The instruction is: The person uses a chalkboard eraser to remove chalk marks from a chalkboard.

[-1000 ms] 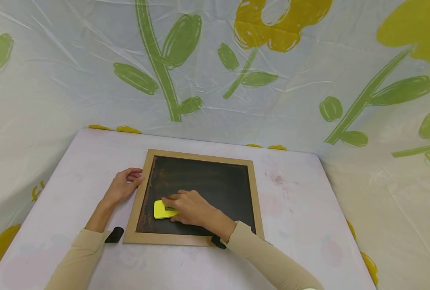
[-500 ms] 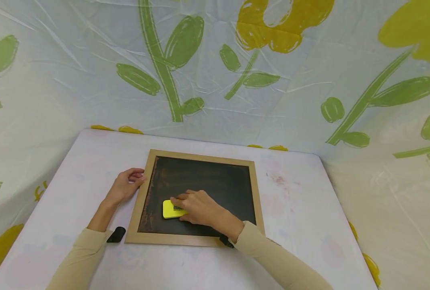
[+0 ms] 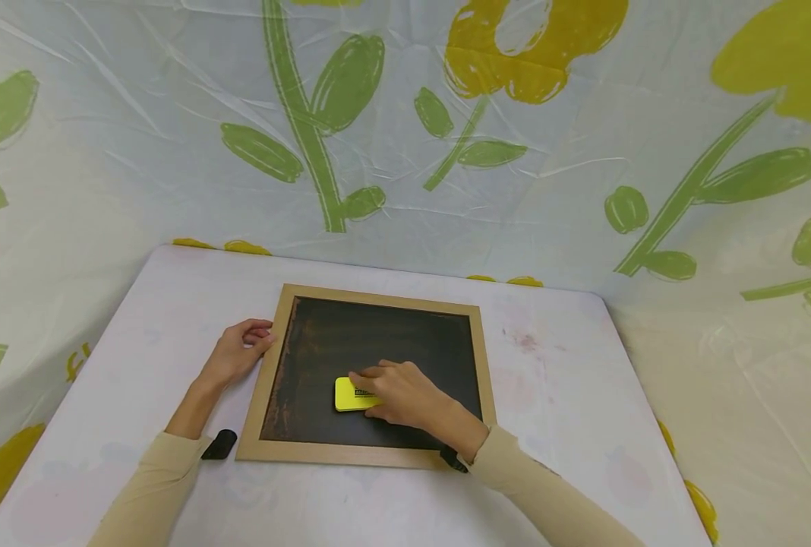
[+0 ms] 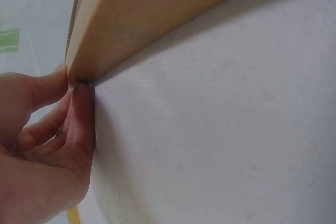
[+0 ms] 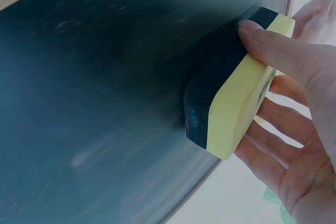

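The chalkboard [image 3: 378, 357] lies flat in the middle of the table [image 3: 563, 425], with the eraser [image 3: 351, 395] on its near half — the right hand [image 3: 405, 395] on top of the eraser. The left hand [image 3: 236, 355] rests on the table against the board's left frame edge. A draped sheet [image 3: 405, 137] hangs behind the table — and along both sides.

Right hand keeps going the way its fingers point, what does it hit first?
Right hand with the yellow eraser points left across the chalkboard; likely first contact is the left side of the wooden frame, with the left hand just beyond.
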A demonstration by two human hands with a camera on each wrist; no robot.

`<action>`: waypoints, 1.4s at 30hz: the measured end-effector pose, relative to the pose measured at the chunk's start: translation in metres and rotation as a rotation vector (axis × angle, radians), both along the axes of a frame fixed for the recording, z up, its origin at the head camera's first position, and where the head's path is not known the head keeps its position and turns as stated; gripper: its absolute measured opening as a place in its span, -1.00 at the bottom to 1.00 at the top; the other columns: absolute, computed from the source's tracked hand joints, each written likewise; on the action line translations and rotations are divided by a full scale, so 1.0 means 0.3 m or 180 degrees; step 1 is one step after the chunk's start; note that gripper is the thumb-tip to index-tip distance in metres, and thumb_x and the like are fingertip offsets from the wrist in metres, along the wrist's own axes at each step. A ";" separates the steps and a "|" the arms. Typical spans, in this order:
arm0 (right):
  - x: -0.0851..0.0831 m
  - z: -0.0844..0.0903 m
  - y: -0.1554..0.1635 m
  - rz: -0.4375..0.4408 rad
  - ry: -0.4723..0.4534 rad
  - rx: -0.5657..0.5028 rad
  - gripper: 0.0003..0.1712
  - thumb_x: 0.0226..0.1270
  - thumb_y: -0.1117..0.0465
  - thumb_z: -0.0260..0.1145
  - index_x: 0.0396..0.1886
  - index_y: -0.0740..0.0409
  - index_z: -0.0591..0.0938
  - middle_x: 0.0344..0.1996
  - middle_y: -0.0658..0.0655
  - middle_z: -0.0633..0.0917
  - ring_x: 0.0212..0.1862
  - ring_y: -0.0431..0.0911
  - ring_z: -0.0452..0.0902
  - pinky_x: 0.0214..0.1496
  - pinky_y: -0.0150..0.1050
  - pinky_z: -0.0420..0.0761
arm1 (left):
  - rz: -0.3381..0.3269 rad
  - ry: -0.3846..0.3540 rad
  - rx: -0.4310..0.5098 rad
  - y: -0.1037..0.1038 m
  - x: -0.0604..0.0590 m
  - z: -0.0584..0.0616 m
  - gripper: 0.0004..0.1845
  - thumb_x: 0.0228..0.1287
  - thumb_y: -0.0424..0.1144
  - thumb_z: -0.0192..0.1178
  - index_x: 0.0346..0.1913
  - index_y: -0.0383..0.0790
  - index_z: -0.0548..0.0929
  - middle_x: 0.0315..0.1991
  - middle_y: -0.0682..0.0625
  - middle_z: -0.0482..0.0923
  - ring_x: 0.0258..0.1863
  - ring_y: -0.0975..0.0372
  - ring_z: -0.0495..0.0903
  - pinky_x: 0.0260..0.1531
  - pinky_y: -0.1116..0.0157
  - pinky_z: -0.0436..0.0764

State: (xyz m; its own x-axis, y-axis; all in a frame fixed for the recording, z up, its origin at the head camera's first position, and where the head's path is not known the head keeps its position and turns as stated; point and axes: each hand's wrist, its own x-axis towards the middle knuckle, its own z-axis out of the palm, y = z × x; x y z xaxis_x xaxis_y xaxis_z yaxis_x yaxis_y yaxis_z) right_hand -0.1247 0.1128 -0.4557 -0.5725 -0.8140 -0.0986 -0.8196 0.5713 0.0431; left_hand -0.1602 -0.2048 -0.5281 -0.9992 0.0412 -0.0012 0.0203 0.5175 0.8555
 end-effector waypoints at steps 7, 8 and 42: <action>0.003 -0.002 0.058 -0.0051 -0.0016 -0.0127 -0.27 0.20 -0.05 0.59 0.35 0.02 0.63 0.12 0.06 0.74 -0.06 -0.05 0.68 -0.16 -0.28 0.69 | 0.0014 -0.0008 -0.0021 0.001 0.001 0.000 -0.59 0.50 -0.33 0.21 0.24 -0.58 0.52 -0.10 -0.31 0.61 -0.18 0.03 0.61 -0.28 0.41 0.49; 0.003 -0.002 0.065 -0.0065 -0.0025 -0.0137 -0.27 0.19 -0.05 0.59 0.35 0.02 0.63 0.12 0.06 0.74 -0.06 -0.05 0.68 -0.17 -0.28 0.69 | 0.0014 -0.0010 -0.0022 0.001 0.001 0.000 -0.59 0.51 -0.33 0.21 0.24 -0.58 0.52 -0.10 -0.32 0.61 -0.17 0.02 0.61 -0.28 0.41 0.49; 0.038 -0.028 0.337 -0.0560 -0.0194 -0.0544 -0.22 0.09 0.00 0.66 0.32 0.11 0.65 0.04 0.13 0.77 -0.11 -0.02 0.66 -0.15 -0.27 0.68 | 0.0025 -0.0078 0.0016 0.006 0.006 0.005 -0.58 0.52 -0.30 0.20 0.26 -0.56 0.51 -0.05 -0.32 0.60 -0.11 0.00 0.59 -0.26 0.42 0.49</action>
